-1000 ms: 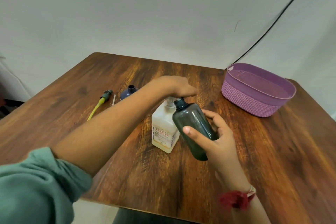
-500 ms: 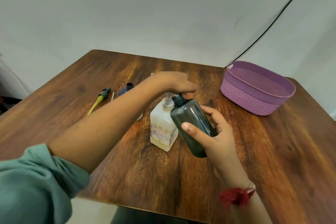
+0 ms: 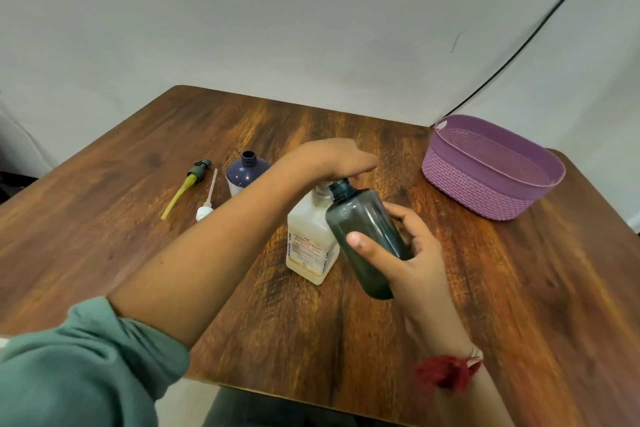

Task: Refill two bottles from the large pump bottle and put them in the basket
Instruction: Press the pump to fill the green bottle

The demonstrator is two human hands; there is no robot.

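colours and patterns

table (image 3: 485, 288): brown wood grain with dark streaks.
basket (image 3: 467, 191): purple, woven pattern outside, fine mesh inside.
grey bottle (image 3: 363, 229): smoky dark grey, see-through.
pump bottle (image 3: 308, 236): cream, with red print on the label.
navy bottle (image 3: 246, 172): navy above, white below.
green pump (image 3: 197, 170): dark green head, yellow tube.
white pump (image 3: 204, 210): white.
sleeve (image 3: 69, 367): grey-green.
thread (image 3: 446, 374): red.
cable (image 3: 519, 45): black.
wall (image 3: 242, 10): off-white.

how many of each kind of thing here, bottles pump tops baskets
bottles: 3 (white square plastic pump bottle, smoky grey translucent plastic bottle, dark blue round bottle)
loose pump tops: 2 (green-and-yellow pump top, thin white pump top)
baskets: 1 (purple woven plastic basket)
total: 6
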